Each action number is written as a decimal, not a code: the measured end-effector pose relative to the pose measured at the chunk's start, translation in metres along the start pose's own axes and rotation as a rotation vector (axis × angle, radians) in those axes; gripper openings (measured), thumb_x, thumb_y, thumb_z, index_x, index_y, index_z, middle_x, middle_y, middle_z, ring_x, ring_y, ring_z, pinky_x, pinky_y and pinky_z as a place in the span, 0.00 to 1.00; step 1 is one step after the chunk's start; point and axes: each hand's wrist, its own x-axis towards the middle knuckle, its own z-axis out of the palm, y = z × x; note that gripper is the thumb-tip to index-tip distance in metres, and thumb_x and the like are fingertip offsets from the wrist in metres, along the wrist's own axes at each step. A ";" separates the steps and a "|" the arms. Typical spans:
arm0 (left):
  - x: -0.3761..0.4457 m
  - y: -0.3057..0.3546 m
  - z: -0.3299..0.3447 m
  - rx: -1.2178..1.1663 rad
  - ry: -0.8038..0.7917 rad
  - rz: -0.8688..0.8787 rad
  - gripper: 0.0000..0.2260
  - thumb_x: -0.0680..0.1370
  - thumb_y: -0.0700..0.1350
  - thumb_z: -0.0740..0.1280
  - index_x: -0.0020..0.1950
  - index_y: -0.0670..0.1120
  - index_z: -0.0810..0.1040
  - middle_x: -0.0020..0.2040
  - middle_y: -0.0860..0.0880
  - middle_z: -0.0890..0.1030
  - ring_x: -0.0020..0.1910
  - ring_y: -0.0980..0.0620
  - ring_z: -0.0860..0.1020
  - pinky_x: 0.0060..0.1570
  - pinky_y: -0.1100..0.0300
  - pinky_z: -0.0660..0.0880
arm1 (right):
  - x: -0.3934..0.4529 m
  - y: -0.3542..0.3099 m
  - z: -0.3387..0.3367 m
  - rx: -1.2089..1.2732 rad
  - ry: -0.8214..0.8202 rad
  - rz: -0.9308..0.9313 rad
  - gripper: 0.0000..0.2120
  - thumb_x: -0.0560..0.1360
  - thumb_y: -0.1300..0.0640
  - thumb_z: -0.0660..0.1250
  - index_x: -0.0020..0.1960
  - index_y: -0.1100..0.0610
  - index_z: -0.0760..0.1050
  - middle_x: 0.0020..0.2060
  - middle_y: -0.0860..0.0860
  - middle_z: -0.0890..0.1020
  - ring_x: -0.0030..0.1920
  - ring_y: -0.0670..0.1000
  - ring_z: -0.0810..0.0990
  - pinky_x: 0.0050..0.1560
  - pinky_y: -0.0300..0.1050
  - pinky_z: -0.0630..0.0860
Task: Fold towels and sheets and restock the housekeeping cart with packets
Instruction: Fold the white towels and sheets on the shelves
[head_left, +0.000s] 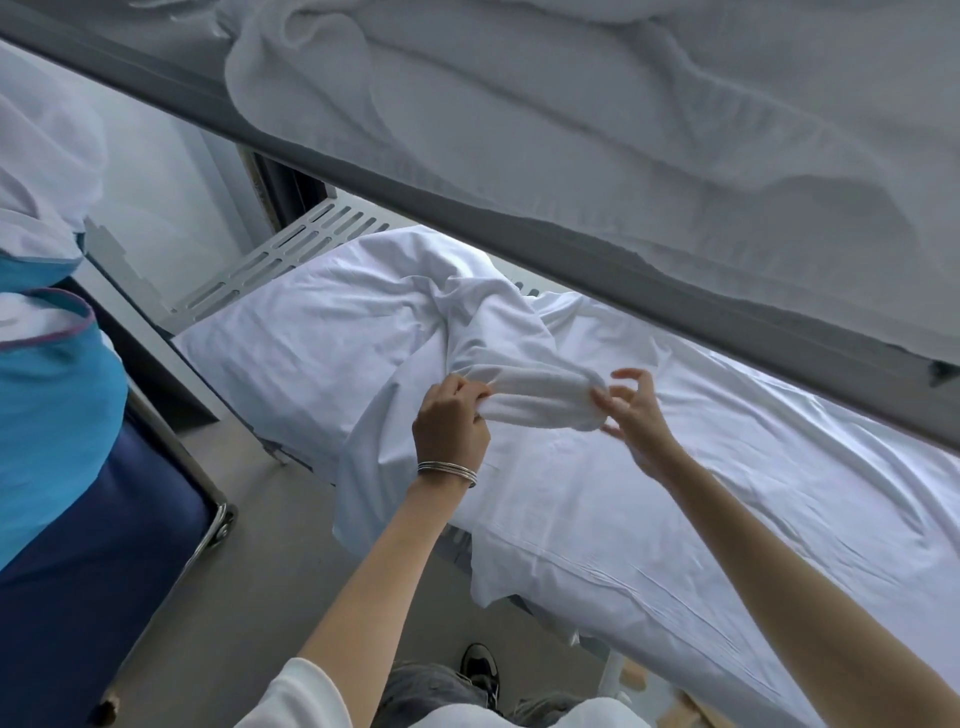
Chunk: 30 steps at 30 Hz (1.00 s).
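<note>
My left hand (451, 421) has its grip pinched tight on one end of the rolled white towel (540, 397), held up just above the sheet (727, 467) near the bed's front edge. My right hand (631, 410) is at the towel's other end, fingers spread and loosely curved, fingertips just touching it. The blue cart (78, 467) stands to the left of the bed.

Upper bunk rail (467, 208), dark grey, runs diagonally 10 to 4 o'clock; rumpled white bedding (571, 93) piled above it. Perforated grey metal panel (291, 249) at bed head, ~11 o'clock of centre. Grey floor (291, 545) at 7 o'clock. Silver bangles (448, 472) on a wrist, centre. Black shoe (480, 670) and grey trousers (421, 691) at 6 o'clock. White sleeve (306, 696) bottom edge
</note>
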 end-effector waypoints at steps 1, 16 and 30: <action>0.001 -0.001 0.000 -0.018 -0.007 -0.028 0.18 0.63 0.27 0.66 0.43 0.46 0.84 0.37 0.45 0.79 0.35 0.41 0.77 0.30 0.57 0.74 | -0.005 0.005 0.003 0.127 -0.051 0.119 0.18 0.75 0.62 0.68 0.59 0.55 0.62 0.46 0.54 0.75 0.44 0.51 0.77 0.42 0.46 0.76; -0.002 -0.009 -0.008 -0.009 -0.034 -0.100 0.18 0.68 0.28 0.64 0.48 0.46 0.83 0.43 0.45 0.79 0.43 0.42 0.76 0.32 0.60 0.68 | -0.010 0.048 0.016 0.076 -0.029 0.111 0.10 0.70 0.76 0.64 0.42 0.64 0.78 0.34 0.52 0.80 0.40 0.49 0.76 0.44 0.38 0.72; -0.015 0.016 0.012 0.021 -0.096 -0.024 0.14 0.62 0.31 0.72 0.42 0.46 0.84 0.36 0.45 0.78 0.35 0.41 0.78 0.32 0.56 0.76 | -0.031 0.047 0.055 -1.068 -0.074 -0.628 0.44 0.61 0.52 0.79 0.71 0.57 0.61 0.62 0.59 0.72 0.59 0.59 0.73 0.52 0.51 0.76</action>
